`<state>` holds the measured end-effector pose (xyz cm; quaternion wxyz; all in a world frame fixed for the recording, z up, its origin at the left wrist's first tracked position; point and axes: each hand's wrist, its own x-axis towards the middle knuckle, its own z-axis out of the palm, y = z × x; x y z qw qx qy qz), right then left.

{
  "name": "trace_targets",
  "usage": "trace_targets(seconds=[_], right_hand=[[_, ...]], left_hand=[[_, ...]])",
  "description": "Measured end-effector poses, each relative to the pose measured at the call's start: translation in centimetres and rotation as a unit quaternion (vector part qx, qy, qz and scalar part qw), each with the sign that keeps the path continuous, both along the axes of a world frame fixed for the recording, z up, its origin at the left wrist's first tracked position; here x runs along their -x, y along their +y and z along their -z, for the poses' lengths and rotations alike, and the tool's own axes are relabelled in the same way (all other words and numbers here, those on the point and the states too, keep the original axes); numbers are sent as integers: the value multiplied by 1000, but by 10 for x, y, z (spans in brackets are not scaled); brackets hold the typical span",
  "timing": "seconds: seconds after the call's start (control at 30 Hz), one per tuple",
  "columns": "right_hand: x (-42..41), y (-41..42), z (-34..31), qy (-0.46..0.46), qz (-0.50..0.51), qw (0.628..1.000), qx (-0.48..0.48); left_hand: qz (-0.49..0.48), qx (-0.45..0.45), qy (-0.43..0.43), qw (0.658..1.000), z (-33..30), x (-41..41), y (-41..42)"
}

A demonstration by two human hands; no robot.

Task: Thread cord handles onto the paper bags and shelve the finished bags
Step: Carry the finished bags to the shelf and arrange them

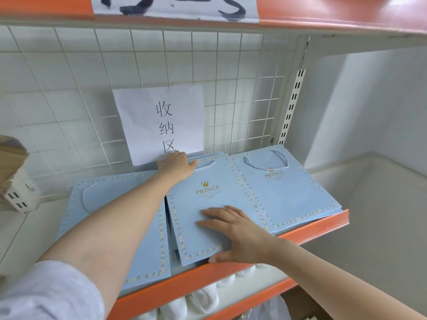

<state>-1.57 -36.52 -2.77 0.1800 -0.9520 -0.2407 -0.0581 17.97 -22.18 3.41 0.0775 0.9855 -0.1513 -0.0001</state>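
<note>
Both hands flat on the middle bag, shelf stacked three piles wide.

The orange-edged shelf carries three flat piles of light blue PRINCE paper bags: left pile, middle bag, right pile. The middle bag runs lengthwise front to back, its cord handle pointing at the wire grid. The left hand presses its far edge just below the paper sign; the right hand lies open-palmed on the near corner, fingers spread, thumb under the edge, neither grip closed.
</note>
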Motion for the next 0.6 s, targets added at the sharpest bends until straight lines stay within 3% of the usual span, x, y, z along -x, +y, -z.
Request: trace_targets(seconds=[0.17, 0.27, 0.33, 0.47, 0.53, 0.6], right_hand=[[-8, 6, -1, -12, -5, 1000, 14], [-8, 5, -3, -50, -29, 996, 63], [-3, 4, -3, -64, -35, 995, 74], [2, 4, -13, -40, 11, 999, -27], [3, 6, -16, -64, 20, 998, -9], [4, 11, -12, -82, -1, 996, 45]], left_hand=[[23, -59, 1, 998, -5, 4, -2], [73, -45, 16, 996, 9, 10, 10], [122, 24, -34, 992, 17, 16, 21], [144, 238, -138, 951, 17, 43, 56], [150, 214, -152, 953, 13, 62, 83], [178, 116, -78, 974, 13, 85, 112]])
